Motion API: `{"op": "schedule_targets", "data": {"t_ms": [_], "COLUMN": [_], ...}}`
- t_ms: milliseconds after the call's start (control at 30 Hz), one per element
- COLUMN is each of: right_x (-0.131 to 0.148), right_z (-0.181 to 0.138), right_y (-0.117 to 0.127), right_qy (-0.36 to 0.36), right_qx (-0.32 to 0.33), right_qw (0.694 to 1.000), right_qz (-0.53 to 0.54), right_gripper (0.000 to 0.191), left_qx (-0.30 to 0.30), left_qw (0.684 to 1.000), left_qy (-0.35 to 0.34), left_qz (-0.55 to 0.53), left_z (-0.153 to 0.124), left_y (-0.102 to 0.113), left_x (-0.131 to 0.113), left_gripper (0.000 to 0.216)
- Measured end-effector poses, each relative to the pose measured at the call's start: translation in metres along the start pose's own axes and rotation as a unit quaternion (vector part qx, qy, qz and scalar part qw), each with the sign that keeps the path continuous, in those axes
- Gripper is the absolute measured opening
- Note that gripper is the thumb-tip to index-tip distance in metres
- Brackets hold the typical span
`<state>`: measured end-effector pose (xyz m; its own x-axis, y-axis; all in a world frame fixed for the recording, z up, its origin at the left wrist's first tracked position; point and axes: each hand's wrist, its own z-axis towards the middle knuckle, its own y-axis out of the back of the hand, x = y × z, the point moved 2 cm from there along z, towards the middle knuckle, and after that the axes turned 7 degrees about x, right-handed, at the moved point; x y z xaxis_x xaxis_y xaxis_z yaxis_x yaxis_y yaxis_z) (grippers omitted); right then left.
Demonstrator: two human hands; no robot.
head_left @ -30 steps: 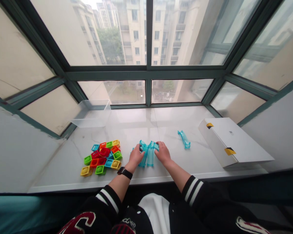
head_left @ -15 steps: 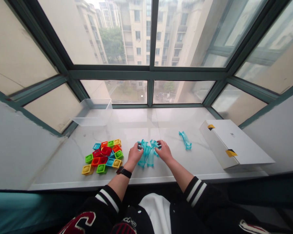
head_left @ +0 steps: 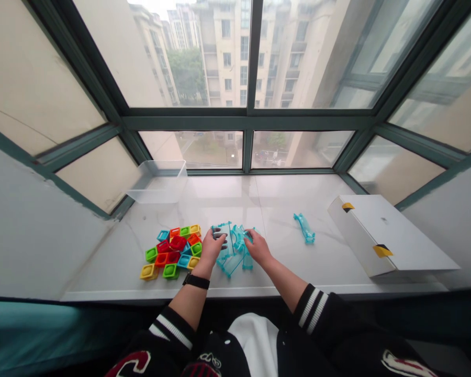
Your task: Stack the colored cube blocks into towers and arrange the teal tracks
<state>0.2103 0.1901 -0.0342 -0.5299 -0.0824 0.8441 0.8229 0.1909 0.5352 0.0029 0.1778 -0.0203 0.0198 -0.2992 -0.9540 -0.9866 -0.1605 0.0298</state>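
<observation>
My left hand (head_left: 209, 250), a dark watch band on its wrist, has its fingers closed on the edge of a flat translucent blue plastic piece (head_left: 228, 242). Opposite it, my right hand (head_left: 259, 249) pinches a curved translucent blue plastic piece (head_left: 238, 236). The two held pieces are close together; whether they touch I cannot tell. More pieces of the same blue plastic (head_left: 231, 265) lie below and between my hands, partly overlapping. A separate long blue piece (head_left: 305, 229) rests farther right on the white ledge (head_left: 277, 199).
Left of my hands sits a cluster of red, green, yellow and blue square blocks (head_left: 177, 243). A clear plastic bin (head_left: 165, 183) stands behind them by the window. At the right is a white box (head_left: 400, 235) with black-and-yellow tape. Window frames (head_left: 247, 123) border the ledge.
My left hand has shifted a little left, and its blue piece now shows more of its flat face. The blue pieces between my hands lie at different angles. The view has moved slightly.
</observation>
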Motion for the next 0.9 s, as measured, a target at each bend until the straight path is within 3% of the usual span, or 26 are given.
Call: {"op": "schedule_targets", "data": {"t_ms": [133,267,367,467,700,900], "right_x": [-0.01,-0.018,-0.013,-0.002,0.01,0.016], "right_z": [0.005,0.006,0.002,-0.005,-0.003,0.002], "right_y": [-0.004,0.009,0.022,0.025,-0.002,-0.017], "right_qy": [-0.044,-0.045,0.009,0.096,0.132,0.175], "right_qx": [-0.001,-0.026,-0.053,-0.04,0.015,0.065], "right_qw": [0.995,0.99,0.995,0.994,0.975,0.965], "right_qz": [0.088,0.128,0.081,-0.015,-0.177,-0.185], "right_gripper": [0.026,0.036,0.044,0.048,0.059,0.07], "left_qx": [0.032,0.074,0.07,0.036,-0.014,-0.011], "left_qw": [0.999,0.992,0.979,0.956,0.981,0.963], "left_qy": [0.0,-0.02,-0.061,-0.124,-0.115,-0.144], "left_qz": [0.018,0.095,0.179,0.262,0.157,0.227], "left_z": [0.001,0.004,0.005,0.003,-0.006,-0.005], "left_y": [-0.012,-0.022,-0.023,-0.02,-0.004,-0.01], "left_x": [0.007,0.013,0.012,0.005,-0.02,-0.026], "left_gripper": [0.04,0.035,0.032,0.033,0.038,0.027]}}
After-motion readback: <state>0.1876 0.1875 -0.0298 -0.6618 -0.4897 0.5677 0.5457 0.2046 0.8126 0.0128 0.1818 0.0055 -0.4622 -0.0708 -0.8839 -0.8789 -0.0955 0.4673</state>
